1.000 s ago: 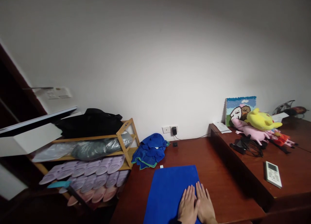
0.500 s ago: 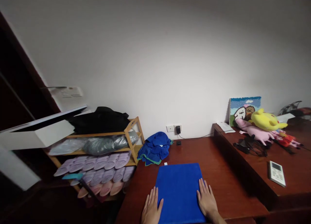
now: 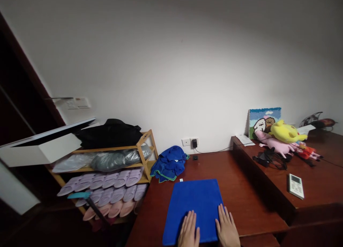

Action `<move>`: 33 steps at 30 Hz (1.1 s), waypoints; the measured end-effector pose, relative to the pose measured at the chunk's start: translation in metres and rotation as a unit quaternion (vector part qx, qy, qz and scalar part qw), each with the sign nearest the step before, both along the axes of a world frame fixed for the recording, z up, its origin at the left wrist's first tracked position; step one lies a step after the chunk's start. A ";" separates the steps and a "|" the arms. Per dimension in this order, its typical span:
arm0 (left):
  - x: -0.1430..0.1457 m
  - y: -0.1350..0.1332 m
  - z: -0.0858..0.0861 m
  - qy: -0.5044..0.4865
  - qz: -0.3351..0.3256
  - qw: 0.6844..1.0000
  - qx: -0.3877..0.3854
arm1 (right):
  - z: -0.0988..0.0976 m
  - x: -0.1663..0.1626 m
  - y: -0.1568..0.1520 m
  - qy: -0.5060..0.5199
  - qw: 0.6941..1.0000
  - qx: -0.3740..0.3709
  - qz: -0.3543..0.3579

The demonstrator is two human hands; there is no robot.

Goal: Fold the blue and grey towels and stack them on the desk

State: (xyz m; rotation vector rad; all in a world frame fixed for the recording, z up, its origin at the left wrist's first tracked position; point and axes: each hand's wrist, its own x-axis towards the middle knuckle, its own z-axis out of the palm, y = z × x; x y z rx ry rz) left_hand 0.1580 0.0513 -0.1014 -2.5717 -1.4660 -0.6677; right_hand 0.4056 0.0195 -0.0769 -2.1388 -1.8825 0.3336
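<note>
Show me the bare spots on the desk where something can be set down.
Bare wood lies between the flat blue towel and the raised desk, and behind the towel toward the wall socket. Crowded: the crumpled blue cloth, and the plush toys with cables.

Single view, head-worn camera: looks forward and slightly down from above the near edge of the desk (image 3: 241, 189), facing a white wall (image 3: 171, 61). Both hands enter close at the bottom edge; a wooden rack (image 3: 142, 150) sits left, further back. No second view.
</note>
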 end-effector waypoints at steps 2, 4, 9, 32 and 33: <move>0.040 -0.002 -0.002 -0.005 -0.044 0.999 -0.020 | -0.001 0.001 0.002 0.008 1.000 0.006 0.000; 0.078 0.000 -0.003 -0.010 -0.064 0.997 -0.041 | -0.004 0.004 0.004 0.010 1.000 0.006 0.010; 0.122 0.006 -0.010 0.007 -0.073 0.992 -0.104 | -0.011 0.007 0.005 -0.005 0.999 -0.013 0.039; -0.089 -0.008 -0.007 0.032 0.204 0.975 -0.078 | -0.007 0.002 -0.004 -0.037 0.999 0.004 0.001; -0.091 -0.008 -0.008 0.032 0.204 0.975 -0.077 | -0.008 0.002 -0.003 -0.037 0.999 0.002 0.001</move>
